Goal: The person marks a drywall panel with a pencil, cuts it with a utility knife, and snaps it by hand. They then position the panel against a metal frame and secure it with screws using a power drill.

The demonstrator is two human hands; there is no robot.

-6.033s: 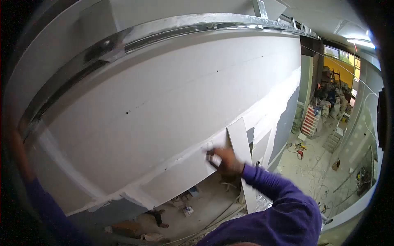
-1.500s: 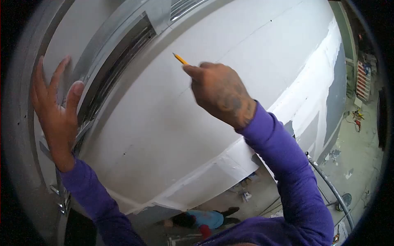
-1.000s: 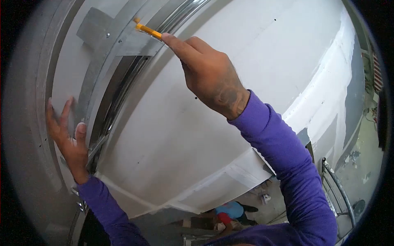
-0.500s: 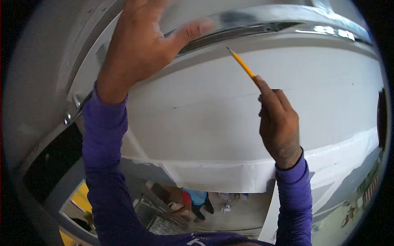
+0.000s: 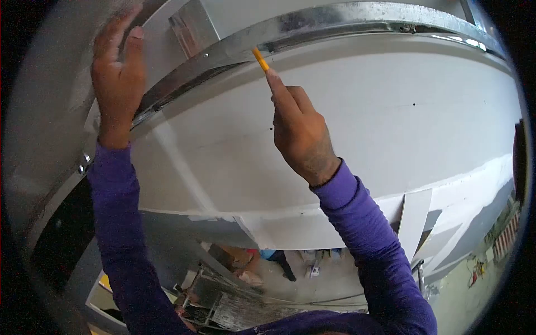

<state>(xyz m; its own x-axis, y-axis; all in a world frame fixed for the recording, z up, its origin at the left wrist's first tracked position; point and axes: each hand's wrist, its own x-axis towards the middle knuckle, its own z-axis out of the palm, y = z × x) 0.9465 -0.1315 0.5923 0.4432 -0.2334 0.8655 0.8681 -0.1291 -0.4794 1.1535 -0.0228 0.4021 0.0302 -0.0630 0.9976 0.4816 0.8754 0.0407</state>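
Note:
A yellow pencil (image 5: 261, 59) is gripped in my right hand (image 5: 301, 131), its front end up against the lower edge of a curved metal channel (image 5: 312, 28). Under the channel lies a broad white panel (image 5: 335, 151), with a few small dark dots on it. My left hand (image 5: 119, 75) is raised at the upper left with nothing in it, fingers apart and partly blurred, close to the grey wall and the channel's left end. Whether its fingertips touch the wall I cannot tell.
A short metal stud (image 5: 194, 28) meets the channel at the upper left. The grey wall (image 5: 44, 117) runs down the left side. Far below are a person's leg (image 5: 285, 265), scaffolding (image 5: 229, 310) and a loose white strip (image 5: 413, 223).
My left hand has moved left and down, away from the channel's middle. My right hand has moved left and up with the pencil, bringing it to the channel. The view has shifted somewhat.

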